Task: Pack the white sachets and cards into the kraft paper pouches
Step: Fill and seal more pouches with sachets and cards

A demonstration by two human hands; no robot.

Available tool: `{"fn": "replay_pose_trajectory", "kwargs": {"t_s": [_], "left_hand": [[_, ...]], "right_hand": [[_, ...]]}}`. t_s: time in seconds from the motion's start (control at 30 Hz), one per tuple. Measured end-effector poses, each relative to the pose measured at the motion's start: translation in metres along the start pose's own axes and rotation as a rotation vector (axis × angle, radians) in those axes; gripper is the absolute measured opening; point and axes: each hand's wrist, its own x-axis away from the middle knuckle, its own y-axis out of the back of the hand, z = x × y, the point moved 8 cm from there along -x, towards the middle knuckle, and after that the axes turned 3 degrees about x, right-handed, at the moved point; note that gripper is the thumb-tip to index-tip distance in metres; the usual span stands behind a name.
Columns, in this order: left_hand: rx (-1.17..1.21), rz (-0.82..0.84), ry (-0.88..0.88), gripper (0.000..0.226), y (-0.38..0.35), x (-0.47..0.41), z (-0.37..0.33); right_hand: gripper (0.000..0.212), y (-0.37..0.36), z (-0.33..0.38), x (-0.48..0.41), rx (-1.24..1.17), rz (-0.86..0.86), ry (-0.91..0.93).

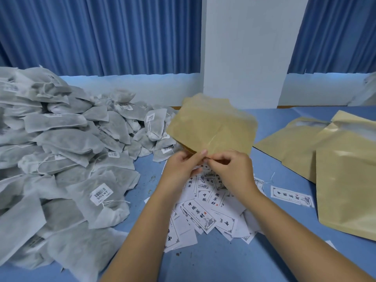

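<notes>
Both hands (205,165) pinch one kraft pouch (211,127) (contents unseen) — near edge.

1. A small hand-packing workroom.
2. A bulk heap of white sachets (61,159) fills the frame's left; kraft pouches (345,180) stack at right.
3. Blue curtains (101,33) and a white pillar (250,47) back the blue table (213,265).

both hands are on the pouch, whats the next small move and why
Probably spread the near edge of the kraft pouch to open its mouth: the left hand and right hand both pinch that edge, the pouch looks flat, and the cards and white sachets lie unpacked.
</notes>
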Motion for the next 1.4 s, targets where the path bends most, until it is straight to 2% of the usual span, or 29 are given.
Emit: {"fn": "replay_pose_trajectory", "kwargs": {"t_s": [0.1, 0.2, 0.47, 0.5, 0.6, 0.63, 0.67, 0.7, 0.77, 0.8, 0.83, 0.9, 0.97, 1.07, 1.13, 1.23, 1.27, 1.4], "left_hand": [[0.086, -0.014, 0.006, 0.019, -0.002, 0.0, 0.001], [0.077, -0.003, 0.009, 0.027, -0.007, 0.002, 0.003], [0.1, -0.079, 0.043, 0.024, 0.0, 0.0, 0.0], [0.097, -0.072, 0.026, 0.026, -0.001, 0.002, -0.002], [0.147, -0.039, -0.013, 0.03, -0.009, 0.003, -0.005], [0.18, -0.028, -0.008, 0.029, -0.013, 0.003, -0.004], [0.213, -0.018, 0.004, 0.027, -0.017, 0.004, -0.002], [0.242, -0.005, 0.025, 0.025, -0.022, 0.004, 0.0], [0.266, 0.03, 0.083, 0.023, -0.029, 0.007, 0.005], [0.249, 0.052, 0.107, 0.025, -0.033, 0.009, 0.007], [0.217, 0.068, 0.12, 0.03, -0.035, 0.011, 0.008], [0.152, 0.073, 0.123, 0.038, -0.037, 0.013, 0.009], [0.127, 0.069, 0.12, 0.041, -0.036, 0.011, 0.011], [0.109, 0.048, 0.108, 0.035, -0.033, 0.009, 0.013], [0.099, -0.01, 0.106, 0.036, -0.03, 0.007, 0.016], [0.199, -0.142, 0.123, 0.044, -0.018, 0.008, 0.021], [0.205, -0.156, 0.121, 0.044, -0.016, 0.008, 0.021], [0.124, -0.101, 0.095, 0.027, -0.021, 0.009, 0.014]], "right_hand": [[0.021, -0.004, -0.001, 0.0, -0.167, 0.085, -0.127], [0.014, -0.01, -0.012, 0.004, -0.283, 0.168, -0.31], [0.045, -0.02, -0.019, 0.013, -0.361, 0.343, -0.477], [0.043, -0.02, -0.019, 0.014, -0.391, 0.346, -0.507], [0.019, -0.022, -0.012, 0.016, -0.594, 0.318, -0.569], [0.016, -0.021, -0.008, 0.016, -0.625, 0.287, -0.554], [0.018, -0.016, -0.003, 0.014, -0.555, 0.238, -0.478], [0.021, -0.008, 0.005, 0.012, -0.369, 0.178, -0.339], [0.022, 0.003, 0.027, 0.012, 0.18, 0.069, 0.013], [0.023, 0.001, 0.035, 0.015, 0.435, 0.057, 0.133], [0.023, -0.002, 0.038, 0.018, 0.607, 0.062, 0.2], [0.024, -0.009, 0.036, 0.019, 0.746, 0.11, 0.245], [0.025, -0.013, 0.034, 0.019, 0.747, 0.135, 0.264], [0.028, -0.01, 0.03, 0.017, 0.598, 0.116, 0.225], [0.03, -0.005, 0.027, 0.014, 0.388, 0.075, 0.135], [0.034, 0.011, 0.027, 0.01, -0.068, -0.093, 0.003], [0.034, 0.014, 0.03, 0.01, -0.113, -0.117, 0.006], [0.031, 0.012, 0.043, 0.019, 0.121, -0.073, 0.123]]}}
